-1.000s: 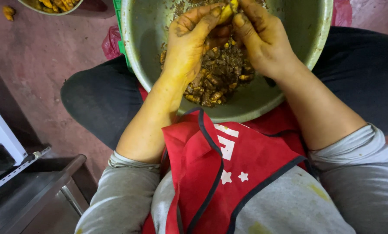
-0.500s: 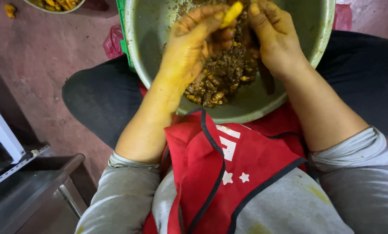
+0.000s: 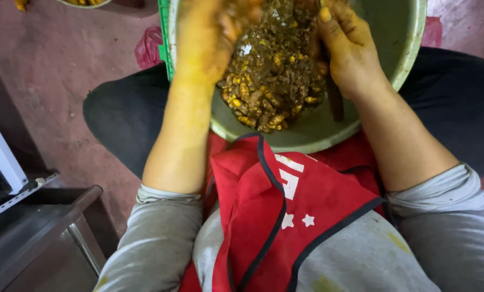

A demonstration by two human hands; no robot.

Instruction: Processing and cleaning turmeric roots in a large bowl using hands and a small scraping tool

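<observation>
Bowl point(image 3: 404, 65), big, round and grey-green, is resting on the person's lap, holding a brown, yellow-flecked heap of roots point(image 3: 271, 81). Left hand point(image 3: 204, 43), blurred and yellow-stained, is hovering over it, grip unclear; right hand point(image 3: 350, 48) is closing around a dark stick point(image 3: 335, 100).

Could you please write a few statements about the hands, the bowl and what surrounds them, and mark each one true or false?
1. Both hands are over a large metal bowl that rests on the person's lap. True.
2. The bowl holds clear water only. False: it holds a brown and yellow heap of small pieces.
3. The left hand is stained yellow. True.
4. The person wears a blue apron. False: the apron is red with dark piping and white stars.
5. The right hand rests on the floor. False: it is inside the bowl, at the heap's edge.
6. The sleeves are grey and pushed up. True.
</observation>
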